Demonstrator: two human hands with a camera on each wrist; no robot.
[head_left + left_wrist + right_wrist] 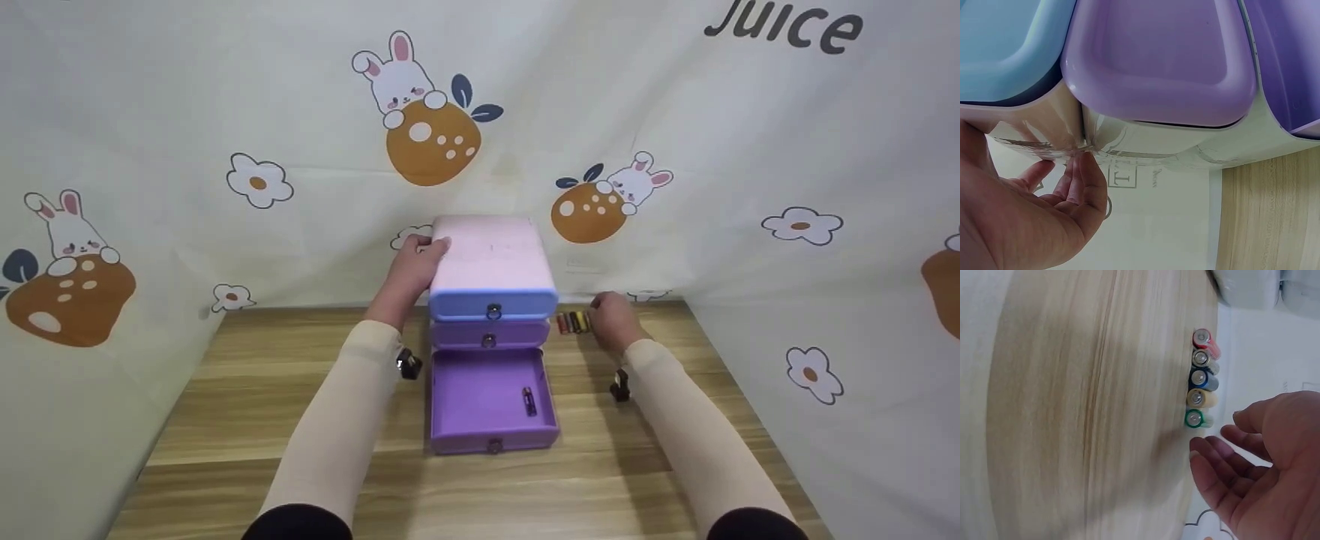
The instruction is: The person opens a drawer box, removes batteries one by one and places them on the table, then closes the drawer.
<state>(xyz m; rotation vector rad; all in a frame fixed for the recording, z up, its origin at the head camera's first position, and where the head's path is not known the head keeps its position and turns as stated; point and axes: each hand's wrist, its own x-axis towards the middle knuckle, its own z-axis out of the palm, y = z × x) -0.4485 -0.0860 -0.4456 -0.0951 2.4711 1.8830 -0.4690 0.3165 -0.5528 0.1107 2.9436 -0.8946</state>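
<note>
A small drawer cabinet [491, 251] with a pink top stands at the back of the table. Its blue top drawer [457, 306] and purple middle drawer [1157, 62] are closed; the purple bottom drawer [480, 397] is pulled out, with one dark battery [529, 401] lying inside at the right. My left hand [415, 270] rests on the cabinet's left side, thumb over the top edge, fingertips touching the side wall. Beside a row of several batteries [1202, 398] is my right hand [1264, 467], fingers loosely bent, thumb apart, nothing between them. The green-ringed battery [1194, 418] lies nearest it.
The wood-grain tabletop [285, 405] spreads on both sides of the cabinet. A pale cloth [315, 120] printed with rabbits, fruit and flowers hangs behind and at the sides. Metal ring pulls [493, 310] sit on the drawer fronts.
</note>
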